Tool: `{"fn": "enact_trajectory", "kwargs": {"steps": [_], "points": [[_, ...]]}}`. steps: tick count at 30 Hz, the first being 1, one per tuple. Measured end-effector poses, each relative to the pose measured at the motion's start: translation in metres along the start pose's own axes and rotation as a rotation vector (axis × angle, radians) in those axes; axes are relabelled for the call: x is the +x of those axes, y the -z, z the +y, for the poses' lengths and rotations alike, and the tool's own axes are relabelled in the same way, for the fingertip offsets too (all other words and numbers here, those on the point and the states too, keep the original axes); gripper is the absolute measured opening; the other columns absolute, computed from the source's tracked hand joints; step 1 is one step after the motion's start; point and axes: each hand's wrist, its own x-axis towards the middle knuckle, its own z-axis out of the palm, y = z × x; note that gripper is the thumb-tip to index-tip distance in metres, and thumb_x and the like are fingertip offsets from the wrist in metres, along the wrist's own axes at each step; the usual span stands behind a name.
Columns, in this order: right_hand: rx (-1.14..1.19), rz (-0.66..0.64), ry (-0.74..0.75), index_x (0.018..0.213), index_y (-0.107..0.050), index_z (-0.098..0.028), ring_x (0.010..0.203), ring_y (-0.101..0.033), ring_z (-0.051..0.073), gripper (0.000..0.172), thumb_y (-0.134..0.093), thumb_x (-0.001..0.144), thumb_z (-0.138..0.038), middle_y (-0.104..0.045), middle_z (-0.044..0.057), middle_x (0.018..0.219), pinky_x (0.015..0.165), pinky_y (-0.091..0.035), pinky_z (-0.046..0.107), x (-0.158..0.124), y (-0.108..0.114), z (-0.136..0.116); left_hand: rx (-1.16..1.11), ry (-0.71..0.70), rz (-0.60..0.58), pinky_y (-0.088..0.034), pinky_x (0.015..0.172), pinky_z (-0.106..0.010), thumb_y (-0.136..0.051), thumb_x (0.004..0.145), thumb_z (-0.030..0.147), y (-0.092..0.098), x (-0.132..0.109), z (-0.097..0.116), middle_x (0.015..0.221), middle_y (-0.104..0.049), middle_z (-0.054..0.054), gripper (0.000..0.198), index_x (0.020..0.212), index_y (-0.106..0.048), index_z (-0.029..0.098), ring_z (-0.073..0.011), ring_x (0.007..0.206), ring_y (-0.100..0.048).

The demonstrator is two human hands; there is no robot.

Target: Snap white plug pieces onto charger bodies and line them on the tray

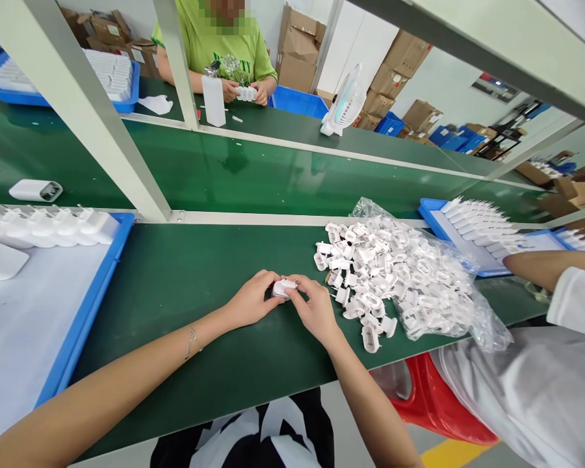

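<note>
Close together above the green workbench [185, 279], both of my hands grip one small white plastic charger housing [283, 286]. My left hand [254, 298] pinches its left end between thumb and fingers. On its other end my right hand [314, 307] is closed, thumb in front and fingertips behind. My fingers cover part of the housing, so its far side is hidden. Just right of my right hand lies a loose heap of small white plastic plug parts [365, 266], some spilling from a clear plastic bag [439, 292].
At left a blue tray [90, 318] carries a row of white charger housings [43, 227]. A single housing [36, 190] lies beyond it. Slanted metal posts [97, 117] rise from the bench. Co-workers sit opposite and at right, near another blue tray [436, 221].
</note>
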Motion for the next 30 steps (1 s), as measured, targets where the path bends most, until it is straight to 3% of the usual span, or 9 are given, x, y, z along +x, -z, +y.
{"fn": "enact_trajectory", "kwargs": {"steps": [10,15,22,25,30], "points": [[-0.215,-0.067,0.018,0.108,-0.060,-0.025,0.085,-0.065,0.022,0.022,-0.049,0.090,-0.031,-0.068,0.004,0.107,0.078,-0.046,0.035,0.001,0.007,0.000,-0.033,-0.035,0.023,-0.045,0.081,-0.034,-0.052,0.084,0.029,0.003,-0.004,0.002,0.098,-0.058,-0.004,0.021,0.103,-0.052,0.021,-0.0189,0.092,-0.054],[-0.142,-0.055,-0.018,0.100,-0.062,-0.026,0.082,-0.064,0.020,0.017,-0.052,0.089,-0.034,-0.069,0.003,0.093,0.076,-0.047,0.031,-0.001,0.003,0.006,-0.132,-0.073,0.018,-0.044,0.080,-0.030,-0.046,0.089,0.030,0.007,-0.005,0.003,0.100,-0.060,-0.004,0.017,0.100,-0.055,0.021,-0.0167,0.090,-0.055],[-0.120,0.016,0.000,0.102,-0.060,-0.024,0.087,-0.060,0.021,0.020,-0.047,0.090,-0.033,-0.066,0.005,0.093,0.075,-0.047,0.031,-0.008,-0.010,0.008,-0.207,-0.051,0.023,-0.045,0.081,-0.030,-0.046,0.089,0.030,0.008,-0.002,0.003,0.096,-0.059,-0.003,0.015,0.096,-0.055,0.020,-0.0157,0.088,-0.056],[0.013,0.006,0.004,0.111,-0.055,-0.022,0.084,-0.061,0.021,0.027,-0.051,0.085,-0.029,-0.065,0.006,0.096,0.075,-0.048,0.032,-0.009,-0.011,0.011,-0.272,0.005,-0.011,-0.046,0.081,-0.031,-0.046,0.089,0.032,0.011,-0.001,0.004,0.100,-0.061,-0.004,0.019,0.102,-0.054,0.020,-0.0165,0.090,-0.057],[0.391,-0.068,-0.041,0.111,-0.048,-0.020,0.073,-0.062,0.018,0.027,-0.050,0.085,-0.028,-0.067,0.001,0.081,0.067,-0.049,0.029,-0.010,-0.009,0.004,-0.475,0.104,-0.053,-0.046,0.083,-0.033,-0.049,0.087,0.035,0.014,-0.004,0.014,0.105,-0.063,-0.008,0.029,0.109,-0.056,0.017,-0.0196,0.094,-0.059]]}}
